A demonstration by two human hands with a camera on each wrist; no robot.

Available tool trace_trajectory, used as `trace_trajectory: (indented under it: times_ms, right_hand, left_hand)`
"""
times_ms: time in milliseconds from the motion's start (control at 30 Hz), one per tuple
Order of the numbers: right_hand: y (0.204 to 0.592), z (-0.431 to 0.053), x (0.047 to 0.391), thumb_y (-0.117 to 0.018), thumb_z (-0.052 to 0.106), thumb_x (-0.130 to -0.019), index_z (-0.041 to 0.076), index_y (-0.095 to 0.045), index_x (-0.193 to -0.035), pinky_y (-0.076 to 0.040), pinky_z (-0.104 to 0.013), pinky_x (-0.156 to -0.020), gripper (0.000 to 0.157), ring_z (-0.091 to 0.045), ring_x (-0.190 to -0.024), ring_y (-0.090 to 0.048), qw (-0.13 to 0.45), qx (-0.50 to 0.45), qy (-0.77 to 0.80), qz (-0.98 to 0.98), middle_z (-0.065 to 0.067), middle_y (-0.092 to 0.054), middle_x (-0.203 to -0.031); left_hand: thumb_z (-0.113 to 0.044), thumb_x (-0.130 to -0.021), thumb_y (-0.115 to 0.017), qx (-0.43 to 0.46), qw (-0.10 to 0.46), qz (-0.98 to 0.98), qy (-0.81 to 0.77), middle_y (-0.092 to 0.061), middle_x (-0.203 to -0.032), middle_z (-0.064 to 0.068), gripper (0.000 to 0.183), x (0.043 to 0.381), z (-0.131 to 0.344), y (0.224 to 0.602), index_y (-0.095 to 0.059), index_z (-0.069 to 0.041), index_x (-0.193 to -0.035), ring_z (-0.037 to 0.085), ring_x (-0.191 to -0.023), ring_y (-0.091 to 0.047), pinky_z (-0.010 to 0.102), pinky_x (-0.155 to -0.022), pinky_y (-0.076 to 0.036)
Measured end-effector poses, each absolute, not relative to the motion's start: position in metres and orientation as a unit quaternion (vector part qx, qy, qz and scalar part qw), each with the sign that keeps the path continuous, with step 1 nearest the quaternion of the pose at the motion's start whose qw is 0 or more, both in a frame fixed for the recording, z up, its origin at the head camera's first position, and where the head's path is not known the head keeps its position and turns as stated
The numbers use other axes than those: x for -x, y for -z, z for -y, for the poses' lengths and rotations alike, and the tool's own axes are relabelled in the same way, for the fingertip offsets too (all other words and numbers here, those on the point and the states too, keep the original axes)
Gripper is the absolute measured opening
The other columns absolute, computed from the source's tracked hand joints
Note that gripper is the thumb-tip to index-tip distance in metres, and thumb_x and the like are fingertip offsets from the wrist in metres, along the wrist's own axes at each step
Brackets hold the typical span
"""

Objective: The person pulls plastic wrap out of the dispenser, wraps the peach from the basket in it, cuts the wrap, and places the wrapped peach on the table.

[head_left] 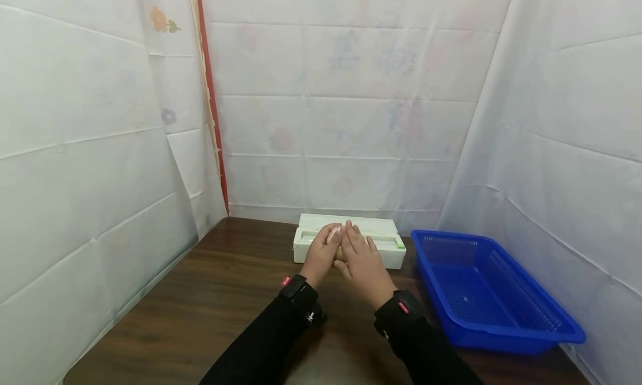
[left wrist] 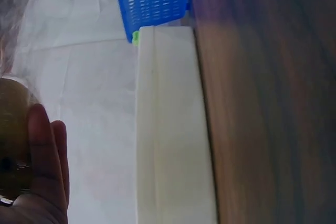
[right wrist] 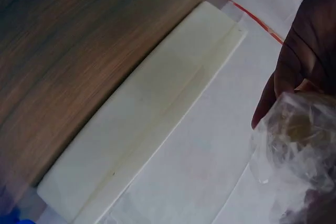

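In front of the box, a rounded brownish-yellow thing [left wrist: 13, 129] wrapped in clear plastic film [right wrist: 294, 166] is between my two hands; its kind cannot be told. My left hand [head_left: 321, 257] holds it from the left, fingers curled round its side. From the right, my right hand [head_left: 365, 262] lies against the film with its fingers mostly straight and its thumb low. Just behind the hands on the table stands a long white box [head_left: 398, 257] with its lid [head_left: 351, 223] raised and a small green piece [left wrist: 135, 38] at its right end.
A blue perforated plastic basket [head_left: 489, 296] stands to the right on the dark wooden table [head_left: 200, 301]. White patterned sheeting [head_left: 351, 123] hangs at the back and along both sides. A red strip [head_left: 213, 95] runs down the back left corner.
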State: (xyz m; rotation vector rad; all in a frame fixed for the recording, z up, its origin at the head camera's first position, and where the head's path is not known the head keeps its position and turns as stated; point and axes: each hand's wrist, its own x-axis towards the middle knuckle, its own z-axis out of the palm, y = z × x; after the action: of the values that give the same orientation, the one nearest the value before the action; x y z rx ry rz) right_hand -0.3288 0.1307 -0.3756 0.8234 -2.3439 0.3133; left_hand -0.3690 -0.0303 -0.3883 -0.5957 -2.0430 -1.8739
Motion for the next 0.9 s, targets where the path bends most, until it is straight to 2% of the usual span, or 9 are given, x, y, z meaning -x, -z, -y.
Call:
trace_trajectory:
  times_ms: [67,167,300,400,533,600,733,833,900]
  right_hand:
    - [0.376,-0.131,0.33,-0.061,0.036,-0.107,0.003,-0.017,-0.169,-0.022,-0.067,-0.128,0.083,-0.035,-0.165,-0.019,0.273,-0.301,-0.116,0.906,-0.017,-0.013,-0.179]
    - [0.372,-0.135,0.329,-0.061,0.041,-0.108,0.01,-0.007,-0.171,-0.018,-0.07,-0.127,0.089,-0.035,-0.166,-0.014,0.224,-0.29,-0.182,0.912,-0.014,-0.006,-0.18]
    - [0.37,-0.148,0.33,-0.063,0.051,-0.105,0.021,-0.002,-0.172,-0.032,-0.068,-0.122,0.095,-0.041,-0.161,-0.029,0.134,-0.235,-0.365,0.891,-0.016,-0.016,-0.178]
    - [0.372,-0.157,0.334,-0.066,0.055,-0.102,0.02,-0.016,-0.172,-0.047,-0.062,-0.113,0.093,-0.044,-0.149,-0.048,0.085,-0.174,-0.449,0.872,-0.021,-0.039,-0.169]
    - [0.379,-0.162,0.341,-0.071,0.049,-0.1,0.008,-0.049,-0.156,-0.053,-0.057,-0.106,0.072,-0.042,-0.137,-0.059,0.068,-0.152,-0.47,0.867,-0.022,-0.06,-0.15]
    - [0.382,-0.162,0.341,-0.074,0.043,-0.1,0.005,-0.057,-0.145,-0.054,-0.055,-0.104,0.061,-0.041,-0.138,-0.058,0.066,-0.154,-0.491,0.855,-0.023,-0.06,-0.149]
    - [0.385,-0.158,0.339,-0.078,0.032,-0.098,0.005,-0.06,-0.135,-0.055,-0.049,-0.103,0.049,-0.037,-0.143,-0.053,0.06,-0.15,-0.546,0.822,-0.022,-0.055,-0.154]
    - [0.385,-0.154,0.337,-0.077,0.022,-0.098,0.005,-0.062,-0.133,-0.058,-0.046,-0.099,0.041,-0.035,-0.133,-0.063,0.052,-0.146,-0.591,0.792,-0.021,-0.056,-0.154]
    - [0.385,-0.153,0.335,-0.074,0.016,-0.1,0.002,-0.064,-0.131,-0.061,-0.042,-0.093,0.036,-0.031,-0.119,-0.071,0.046,-0.138,-0.62,0.771,-0.021,-0.06,-0.149]
  left_hand:
    - [-0.046,-0.112,-0.052,0.2,0.153,0.716,0.651,-0.061,-0.149,0.01,0.047,0.37,0.028,0.388,-0.056,-0.02,-0.15,0.025,-0.128,-0.066,0.034,-0.099,-0.057]
    - [-0.045,-0.111,-0.055,0.188,0.16,0.714,0.655,-0.062,-0.145,0.014,0.048,0.371,0.029,0.389,-0.056,-0.017,-0.149,0.026,-0.123,-0.067,0.032,-0.093,-0.059]
    - [-0.041,-0.107,-0.064,0.165,0.169,0.71,0.663,-0.059,-0.144,0.017,0.054,0.371,0.032,0.392,-0.051,-0.016,-0.153,0.025,-0.117,-0.066,0.031,-0.087,-0.058]
    - [-0.04,-0.102,-0.072,0.157,0.157,0.709,0.67,-0.057,-0.145,0.016,0.062,0.372,0.034,0.394,-0.047,-0.02,-0.156,0.025,-0.12,-0.065,0.032,-0.089,-0.057]
    - [-0.039,-0.098,-0.078,0.158,0.14,0.703,0.679,-0.056,-0.144,0.016,0.07,0.372,0.034,0.398,-0.045,-0.023,-0.157,0.027,-0.121,-0.064,0.034,-0.091,-0.057]
    - [-0.039,-0.097,-0.079,0.159,0.141,0.699,0.683,-0.056,-0.143,0.015,0.07,0.373,0.034,0.398,-0.045,-0.023,-0.156,0.027,-0.12,-0.064,0.034,-0.09,-0.058]
    - [-0.04,-0.098,-0.078,0.153,0.15,0.697,0.685,-0.056,-0.142,0.015,0.067,0.374,0.032,0.398,-0.045,-0.025,-0.155,0.025,-0.118,-0.064,0.031,-0.086,-0.058]
    - [-0.041,-0.099,-0.077,0.148,0.162,0.702,0.678,-0.056,-0.144,0.014,0.068,0.374,0.032,0.397,-0.044,-0.024,-0.156,0.025,-0.116,-0.064,0.031,-0.084,-0.058]
    - [-0.041,-0.099,-0.077,0.145,0.173,0.712,0.665,-0.054,-0.144,0.015,0.068,0.373,0.031,0.396,-0.045,-0.024,-0.156,0.025,-0.114,-0.064,0.032,-0.083,-0.059]
